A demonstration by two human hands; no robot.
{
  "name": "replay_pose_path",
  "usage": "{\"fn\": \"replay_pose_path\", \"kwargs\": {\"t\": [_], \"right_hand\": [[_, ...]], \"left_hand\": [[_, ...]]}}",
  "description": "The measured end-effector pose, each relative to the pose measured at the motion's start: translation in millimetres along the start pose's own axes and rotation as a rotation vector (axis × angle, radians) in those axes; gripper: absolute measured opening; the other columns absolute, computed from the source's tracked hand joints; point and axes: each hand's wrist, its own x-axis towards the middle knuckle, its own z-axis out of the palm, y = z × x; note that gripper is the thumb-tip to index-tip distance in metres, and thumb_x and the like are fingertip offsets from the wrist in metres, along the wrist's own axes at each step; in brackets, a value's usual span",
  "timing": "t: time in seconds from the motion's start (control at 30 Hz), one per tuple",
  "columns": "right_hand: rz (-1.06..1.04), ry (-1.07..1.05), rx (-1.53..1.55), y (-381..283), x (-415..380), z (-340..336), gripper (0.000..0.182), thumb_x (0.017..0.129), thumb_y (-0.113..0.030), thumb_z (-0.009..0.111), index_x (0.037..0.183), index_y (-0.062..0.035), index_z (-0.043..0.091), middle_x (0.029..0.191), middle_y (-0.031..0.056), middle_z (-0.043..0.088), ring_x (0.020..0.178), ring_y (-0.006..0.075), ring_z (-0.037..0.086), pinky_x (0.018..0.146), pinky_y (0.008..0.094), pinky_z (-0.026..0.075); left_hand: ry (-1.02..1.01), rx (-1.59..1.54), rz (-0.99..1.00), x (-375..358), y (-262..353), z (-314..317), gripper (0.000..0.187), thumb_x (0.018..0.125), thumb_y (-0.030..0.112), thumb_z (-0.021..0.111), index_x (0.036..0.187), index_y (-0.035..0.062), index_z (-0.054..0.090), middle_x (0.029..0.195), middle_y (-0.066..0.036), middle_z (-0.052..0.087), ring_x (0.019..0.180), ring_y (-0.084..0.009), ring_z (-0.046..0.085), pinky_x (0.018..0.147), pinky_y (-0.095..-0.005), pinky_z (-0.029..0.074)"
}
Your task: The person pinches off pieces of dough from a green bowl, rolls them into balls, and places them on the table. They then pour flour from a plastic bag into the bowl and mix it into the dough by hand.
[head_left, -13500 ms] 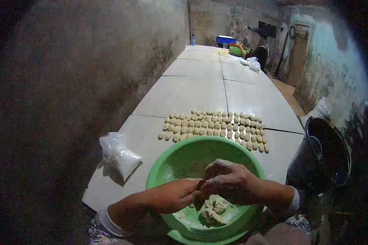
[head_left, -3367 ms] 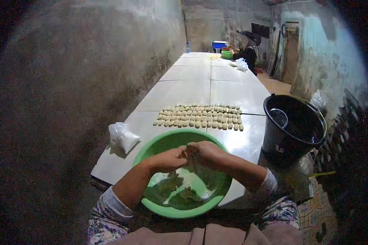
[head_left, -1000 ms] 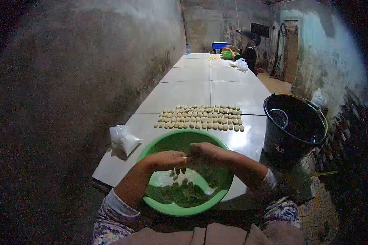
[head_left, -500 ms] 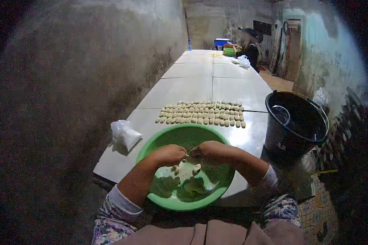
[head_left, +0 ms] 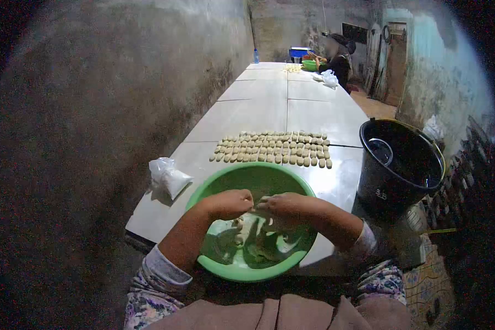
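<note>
A green basin (head_left: 247,273) stands at the near end of the table, with pale, lumpy dough (head_left: 240,237) and whitish smears inside. Over the basin, my left hand (head_left: 232,204) is closed, knuckles up, thumb and fingers pinched together. My right hand (head_left: 283,204) meets it from the right, its fingers bent and pressed together. A small pale bit of dough shows between the fingertips of both hands, mostly hidden by them. Just beyond the basin, several rows of small oval dough pieces (head_left: 269,148) lie on the white tiled table (head_left: 253,113).
Left of the basin sits a plastic bag of white powder (head_left: 170,179). A large black bucket (head_left: 388,187) holding a round-rimmed container stands at the right. At the far end a person (head_left: 338,60) works by a green bowl (head_left: 310,66), near another white bag (head_left: 329,78).
The fingers of my right hand have straightened somewhat towards my left hand. Both hands remain together over the basin. The view has shifted slightly.
</note>
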Motion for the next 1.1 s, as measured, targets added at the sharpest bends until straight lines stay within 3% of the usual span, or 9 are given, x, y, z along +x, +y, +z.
{"fn": "replay_pose_path", "kwargs": {"t": [0.13,0.23,0.3,0.43,0.63,0.77,0.87,1.0,1.1], "right_hand": [[0.111,-0.073,1.016,31,-9,35,0.047,0.071,-0.018,0.068,0.115,-0.0084,0.056,0.099,0.0164,0.062,0.089,0.0329,0.062,0.079,0.0411,0.050],[-0.019,-0.056,0.349,33,-15,30,0.036,0.073,-0.015,0.066,0.108,-0.0083,0.060,0.099,0.0143,0.064,0.087,0.0308,0.063,0.077,0.0407,0.050],[-0.022,-0.080,0.172,16,-13,15,0.031,0.074,-0.015,0.065,0.104,-0.0077,0.061,0.097,0.0152,0.065,0.084,0.0309,0.064,0.074,0.0413,0.050],[0.052,-0.207,-0.139,-27,-17,-7,0.019,0.075,-0.016,0.062,0.091,-0.0061,0.064,0.085,0.0175,0.066,0.076,0.0328,0.065,0.065,0.0424,0.051],[0.039,-0.107,-0.261,-31,-7,-10,0.018,0.077,-0.016,0.058,0.090,-0.0046,0.064,0.078,0.0164,0.066,0.071,0.0356,0.064,0.061,0.0429,0.050],[0.194,-0.189,-0.208,-38,-1,-23,0.019,0.079,-0.017,0.058,0.093,-0.0047,0.063,0.082,0.0183,0.065,0.074,0.0363,0.063,0.064,0.0445,0.049],[0.209,0.315,0.092,-53,-8,-35,0.027,0.093,-0.027,0.048,0.102,-0.0037,0.058,0.095,0.0193,0.062,0.085,0.0313,0.060,0.075,0.0429,0.046],[0.031,0.335,0.752,-69,-7,-28,0.023,0.093,-0.023,0.051,0.092,-0.0008,0.056,0.086,0.0137,0.061,0.080,0.0187,0.057,0.073,0.0346,0.047],[-0.098,0.406,0.289,-62,-5,-18,0.014,0.088,-0.015,0.056,0.087,-0.0007,0.056,0.083,0.0128,0.061,0.076,0.0178,0.057,0.070,0.0331,0.047]], "left_hand": [[-0.221,-0.140,-0.065,-11,8,1,0.040,0.085,0.034,0.055,0.109,0.0020,0.057,0.105,-0.017,0.059,0.097,-0.0283,0.057,0.085,-0.0373,0.045],[-0.243,-0.103,-0.010,-20,17,-1,0.041,0.079,0.033,0.064,0.106,0.0034,0.060,0.100,-0.017,0.061,0.094,-0.0299,0.058,0.083,-0.0389,0.046],[0.198,0.181,0.227,-32,33,-1,0.039,0.077,0.030,0.067,0.104,0.0030,0.060,0.095,-0.017,0.060,0.091,-0.0323,0.059,0.081,-0.0403,0.047],[-0.299,0.086,0.160,-51,87,-3,0.035,0.074,0.020,0.066,0.105,0.0036,0.062,0.100,-0.020,0.063,0.095,-0.0336,0.061,0.081,-0.0426,0.047],[-0.245,0.220,0.105,-48,87,11,0.021,0.081,0.014,0.055,0.096,-0.0003,0.063,0.090,-0.023,0.063,0.088,-0.0352,0.063,0.078,-0.0450,0.047],[0.336,-0.038,0.161,-64,60,-10,0.018,0.084,0.017,0.060,0.088,-0.0006,0.060,0.085,-0.018,0.061,0.078,-0.0337,0.061,0.070,-0.0398,0.048],[0.340,-0.255,-0.058,-81,61,-15,0.018,0.084,0.018,0.062,0.087,0.0001,0.061,0.082,-0.016,0.059,0.077,-0.0311,0.060,0.070,-0.0381,0.046],[0.403,-0.216,-0.082,-86,51,4,0.011,0.082,0.011,0.061,0.088,0.0010,0.061,0.085,-0.014,0.061,0.080,-0.0278,0.061,0.072,-0.0376,0.046],[0.432,-0.387,-0.074,-89,60,15,0.013,0.080,0.007,0.060,0.092,0.0012,0.062,0.090,-0.015,0.062,0.082,-0.0256,0.061,0.073,-0.0364,0.046]]}}
